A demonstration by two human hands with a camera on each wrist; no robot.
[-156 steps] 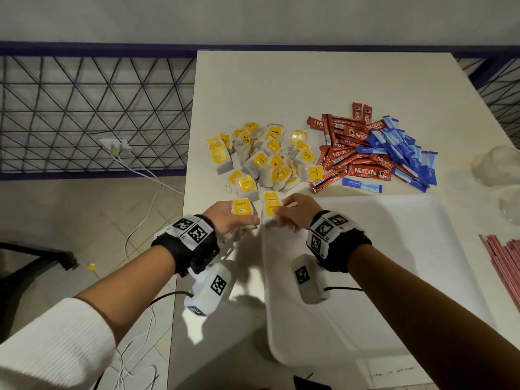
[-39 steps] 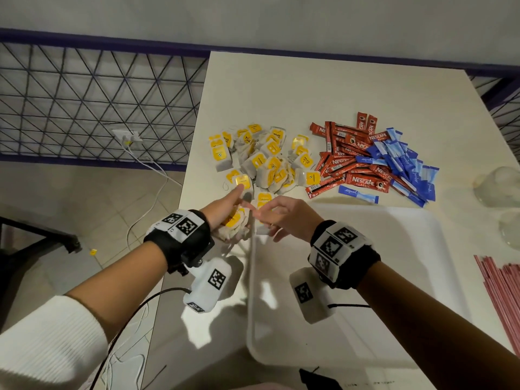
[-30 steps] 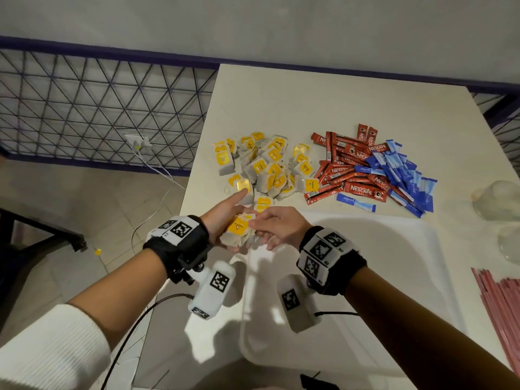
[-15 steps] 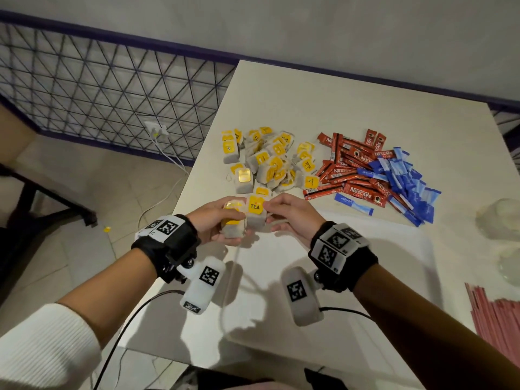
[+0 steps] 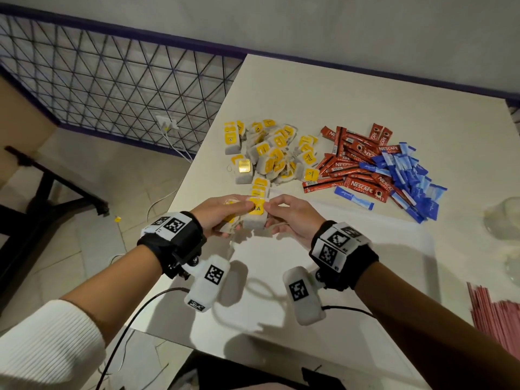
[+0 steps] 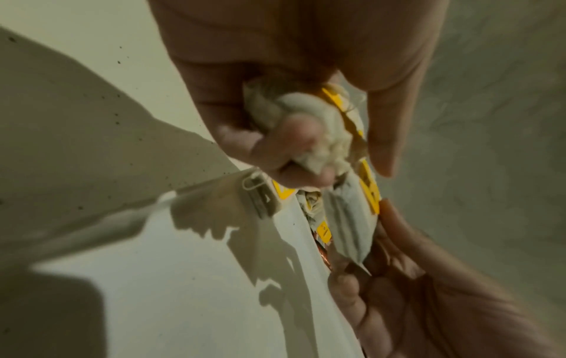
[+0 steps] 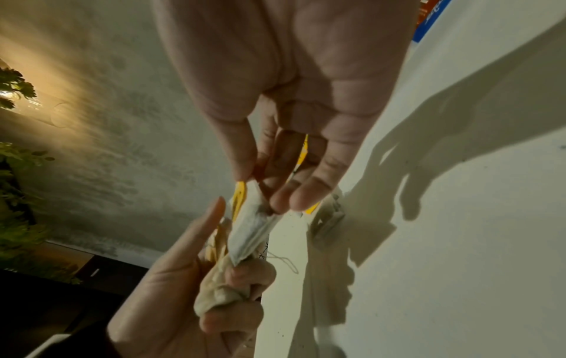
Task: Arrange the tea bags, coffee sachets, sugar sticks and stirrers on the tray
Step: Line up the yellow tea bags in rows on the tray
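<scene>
My left hand [image 5: 222,213] grips a small bundle of tea bags [image 6: 306,126] above the far left corner of the white tray [image 5: 365,277]. My right hand [image 5: 281,213] pinches one yellow-tagged tea bag [image 5: 254,213] and holds it against that bundle; the right wrist view shows this tea bag [image 7: 254,225] between thumb and fingers. Loose tea bags [image 5: 270,156] are piled on the table behind the hands. Beside the pile lie red coffee sachets [image 5: 357,161], then blue sugar sticks [image 5: 408,178]. Pink stirrers [image 5: 501,313] lie at the right edge.
A clear glass [image 5: 503,220] stands on the table right of the tray. The table's left edge runs just beside my left hand, with floor, cables and a metal grille [image 5: 112,88] beyond it. A wall closes the far side.
Over the last second my right hand has brought a tea bag up against the bundle in my left hand. My left index finger, stretched out before, now lies on the bags.
</scene>
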